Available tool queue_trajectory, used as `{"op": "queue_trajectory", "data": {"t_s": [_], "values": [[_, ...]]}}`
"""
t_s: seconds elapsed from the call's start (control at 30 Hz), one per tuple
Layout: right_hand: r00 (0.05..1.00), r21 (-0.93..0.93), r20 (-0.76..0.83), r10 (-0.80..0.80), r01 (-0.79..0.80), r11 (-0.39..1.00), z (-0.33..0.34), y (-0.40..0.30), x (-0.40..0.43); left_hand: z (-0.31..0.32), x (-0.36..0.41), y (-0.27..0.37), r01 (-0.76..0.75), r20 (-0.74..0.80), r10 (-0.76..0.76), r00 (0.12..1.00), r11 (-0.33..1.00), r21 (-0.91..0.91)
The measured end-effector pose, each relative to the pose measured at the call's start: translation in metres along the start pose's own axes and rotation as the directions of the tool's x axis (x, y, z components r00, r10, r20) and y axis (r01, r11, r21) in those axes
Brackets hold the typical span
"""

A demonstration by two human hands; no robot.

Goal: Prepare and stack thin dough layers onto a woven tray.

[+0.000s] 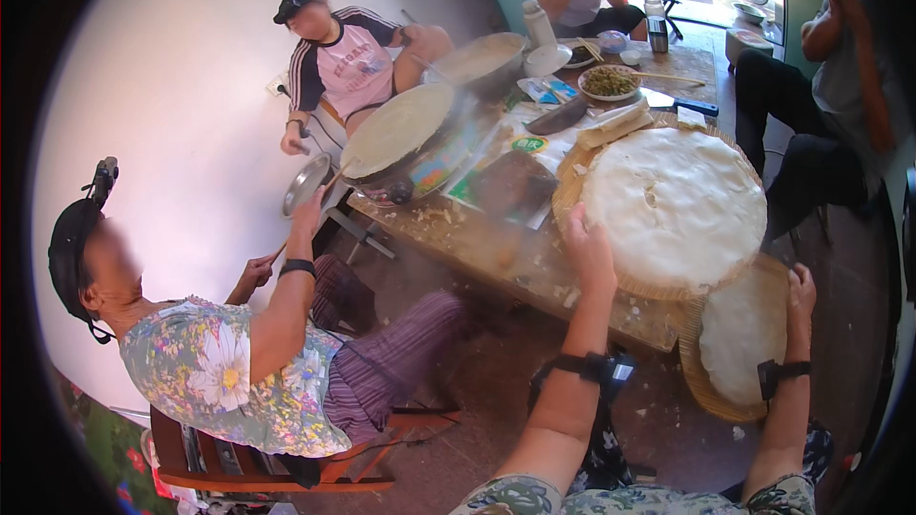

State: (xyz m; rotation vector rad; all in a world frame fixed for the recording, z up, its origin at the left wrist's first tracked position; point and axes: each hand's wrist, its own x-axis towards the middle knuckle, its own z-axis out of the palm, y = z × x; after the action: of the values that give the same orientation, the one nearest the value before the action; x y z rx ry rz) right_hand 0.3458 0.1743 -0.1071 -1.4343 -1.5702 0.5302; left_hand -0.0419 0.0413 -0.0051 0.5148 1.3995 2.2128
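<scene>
At the near left rim of a round woven straw tray (565, 179), my left hand (590, 239) touches the edge, its fingers partly hidden. A stack of thin white flatbreads (673, 207) covers most of that tray. My right hand (801, 293) grips the right rim of a second woven tray (690, 372), which is lower and partly under the first. Another pale flatbread (737, 343) lies on it. Rolled flatbreads (614, 126) rest at the far left rim of the upper tray, with a small folded piece (691, 119) near them.
A seated person (229, 372) at left holds a stick over a round griddle (401, 129); another sits beyond. A second steaming griddle (479, 61), a bowl of chopped food (610, 81) and a broad knife (680, 103) are on the wooden table (458, 250). Two more people sit across and at right.
</scene>
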Motion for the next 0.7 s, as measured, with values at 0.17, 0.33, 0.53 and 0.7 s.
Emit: {"op": "queue_trajectory", "data": {"t_s": [0.17, 0.33, 0.53, 0.7], "values": [[0.807, -0.183, 0.192, 0.558, -0.529, 0.829, -0.021, 0.096, -0.066, 0.006, -0.007, 0.002, -0.216, 0.048, 0.23, 0.972, 0.794, 0.569], [0.657, -0.001, 0.263, 0.707, -0.733, 0.681, -0.013, 0.223, -0.136, 0.021, -0.017, -0.007, -0.248, 0.212, 0.181, 0.96, 0.901, 0.355], [0.573, 0.179, 0.314, 0.757, -0.819, 0.546, -0.02, 0.202, -0.178, 0.048, -0.07, -0.002, -0.17, 0.338, 0.078, 0.938, 0.952, 0.254], [0.76, -0.141, 0.326, 0.562, -0.549, 0.824, -0.021, 0.195, -0.165, 0.088, -0.12, 0.003, -0.06, 0.549, -0.03, 0.835, 0.988, 0.145]]}}
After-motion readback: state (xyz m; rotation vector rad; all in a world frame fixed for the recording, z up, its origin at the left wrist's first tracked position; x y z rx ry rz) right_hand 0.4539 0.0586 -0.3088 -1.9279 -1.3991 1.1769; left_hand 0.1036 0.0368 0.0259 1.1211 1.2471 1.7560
